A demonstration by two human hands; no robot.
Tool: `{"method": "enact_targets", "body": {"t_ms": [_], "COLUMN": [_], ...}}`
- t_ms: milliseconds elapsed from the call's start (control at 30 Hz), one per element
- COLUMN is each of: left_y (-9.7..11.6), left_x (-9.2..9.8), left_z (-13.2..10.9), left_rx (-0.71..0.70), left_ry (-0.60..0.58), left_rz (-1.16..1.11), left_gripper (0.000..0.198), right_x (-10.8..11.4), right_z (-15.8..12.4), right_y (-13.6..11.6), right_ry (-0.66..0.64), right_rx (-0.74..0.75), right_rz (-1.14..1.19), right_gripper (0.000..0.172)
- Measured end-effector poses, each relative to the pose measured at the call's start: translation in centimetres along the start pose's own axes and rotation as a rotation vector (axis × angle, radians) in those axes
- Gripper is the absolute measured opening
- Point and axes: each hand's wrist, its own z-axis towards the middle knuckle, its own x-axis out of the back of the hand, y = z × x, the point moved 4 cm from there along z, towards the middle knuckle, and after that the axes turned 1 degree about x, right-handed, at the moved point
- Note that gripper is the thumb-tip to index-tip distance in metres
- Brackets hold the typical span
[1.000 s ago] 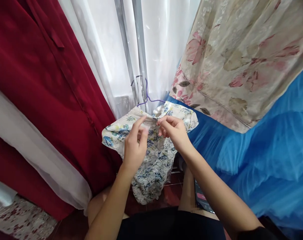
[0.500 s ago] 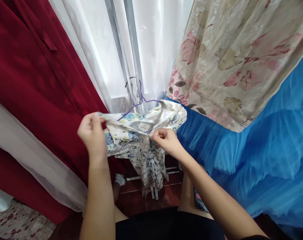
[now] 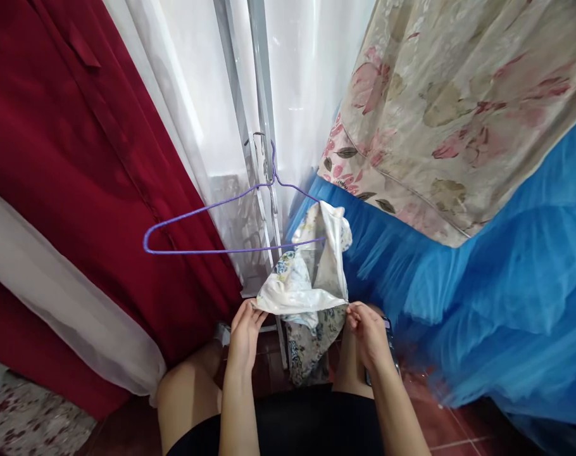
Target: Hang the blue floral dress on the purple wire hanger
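A small white garment with a blue floral print (image 3: 311, 278) hangs by one side from the right end of a purple wire hanger (image 3: 212, 228). The hanger's hook sits on a metal window frame (image 3: 264, 158). My left hand (image 3: 245, 332) pinches the garment's lower left edge. My right hand (image 3: 371, 329) pinches its lower right edge. Both hands are closed on the cloth, low in front of my knees. The hanger's left half is bare.
A dark red garment (image 3: 79, 158) hangs at left, with white sheer fabric (image 3: 55, 291) across it. White curtains (image 3: 307, 76) cover the window. A beige floral cloth (image 3: 459, 107) and blue tulle (image 3: 506, 285) fill the right. Red floor tiles (image 3: 440, 424) lie below.
The garment has come off the hanger's left shoulder and been drawn down and right. Both hands dropped from hanger height to near my knees, still gripping the cloth.
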Motion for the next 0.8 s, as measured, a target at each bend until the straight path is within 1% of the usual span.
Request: {"method": "enact_targets", "body": {"t_ms": [33, 67, 100, 167, 233, 300, 333, 400, 467, 533, 600, 667, 700, 733, 767, 800], "left_y": [-0.1, 0.0, 0.0, -0.3, -1.2, -2.1, -2.4, -2.1, -1.1, -0.1, -0.2, -1.6, -2.8, -3.9, -5.0, -5.8], "left_x": [-1.1, -2.1, -3.1, -5.2, -7.0, -8.6, -9.3, -10.1, -10.1, -9.6, -8.6, -7.2, -6.2, -4.9, -3.4, -1.8], "left_z": [-0.3, -0.7, -1.1, -2.2, -3.5, -4.8, -5.3, -5.9, -6.1, -6.3, -7.0, -8.1, -8.6, -8.9, -8.9, -8.6], "left_rx": [-0.027, -0.054, -0.081, -0.106, -0.094, -0.100, -0.124, -0.202, -0.251, -0.229, -0.131, -0.007, 0.050, 0.099, 0.131, 0.145], "left_ry": [-0.081, -0.140, -0.179, -0.235, -0.288, -0.355, -0.394, -0.462, -0.493, -0.532, -0.646, -0.781, -0.831, -0.861, -0.863, -0.853], "left_rz": [0.005, -0.001, -0.013, -0.029, 0.010, 0.152, 0.260, 0.492, 0.661, 0.701, 0.663, 0.694, 0.765, 0.871, 1.001, 1.142], "left_gripper": [0.030, 0.031, 0.031, 0.029, 0.028, 0.027, 0.027, 0.028, 0.029, 0.029, 0.038, 0.053, 0.058, 0.058, 0.054, 0.047], "right_x": [1.1, 1.7, 1.9, 1.0, -0.7, -2.6, -3.4, -4.2, -4.1, -3.5, -2.6, -1.5, -0.8, 0.0, 0.9, 1.7], "right_z": [0.0, 0.0, -0.1, -0.5, -1.3, -2.6, -3.3, -4.7, -5.6, -6.1, -6.2, -6.1, -5.9, -5.8, -5.5, -5.2], "right_y": [0.4, 0.5, 0.4, -0.6, -2.0, -3.0, -3.1, -2.9, -2.2, -1.6, -1.1, -1.0, -1.3, -1.8, -2.5, -3.5], "right_ry": [-0.014, -0.066, -0.141, -0.291, -0.431, -0.602, -0.689, -0.823, -0.879, -0.853, -0.719, -0.524, -0.430, -0.355, -0.307, -0.296], "right_rx": [-0.018, -0.038, -0.051, -0.018, 0.067, 0.118, 0.109, 0.038, -0.079, -0.210, -0.325, -0.397, -0.405, -0.398, -0.383, -0.372], "right_rz": [-0.073, -0.163, -0.260, -0.417, -0.475, -0.446, -0.412, -0.324, -0.210, -0.056, 0.094, 0.154, 0.136, 0.091, 0.029, -0.042], "right_gripper": [0.029, 0.031, 0.035, 0.040, 0.037, 0.035, 0.035, 0.032, 0.031, 0.034, 0.038, 0.041, 0.041, 0.039, 0.038, 0.036]}}
